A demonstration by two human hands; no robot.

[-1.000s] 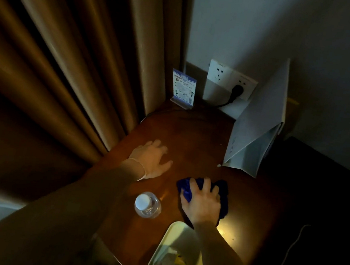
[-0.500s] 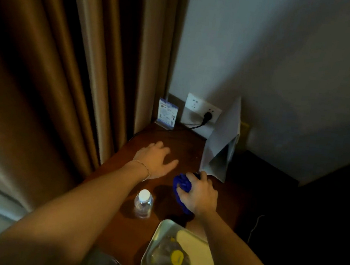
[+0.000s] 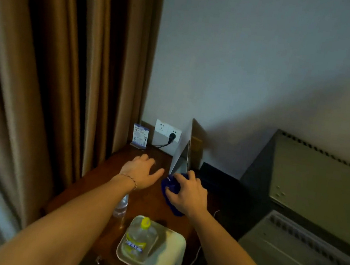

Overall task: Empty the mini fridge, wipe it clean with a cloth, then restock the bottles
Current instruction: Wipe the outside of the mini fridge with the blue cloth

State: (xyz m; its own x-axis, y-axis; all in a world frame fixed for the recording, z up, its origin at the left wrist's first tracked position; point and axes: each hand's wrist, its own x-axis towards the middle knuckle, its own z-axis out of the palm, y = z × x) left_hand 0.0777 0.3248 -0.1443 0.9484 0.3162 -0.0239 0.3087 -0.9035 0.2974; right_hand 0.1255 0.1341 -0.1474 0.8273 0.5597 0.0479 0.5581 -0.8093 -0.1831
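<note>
Right hand grips cloth; left hand spread flat; its forearm seemingly hides clear bottle.

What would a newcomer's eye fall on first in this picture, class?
First, the two hands in the middle of the wooden table: the right hand grips a blue cloth, while the left hand rests flat beside it. Nearer the camera, a yellow-capped bottle stands on a pale tray.

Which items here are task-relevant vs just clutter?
Job:
blue cloth, gripped by right hand
clear water bottle
yellow-capped bottle on tray
left hand, flat on wooden table

Lying about:
info card
wall socket
plug
folded white card
curtain
</note>
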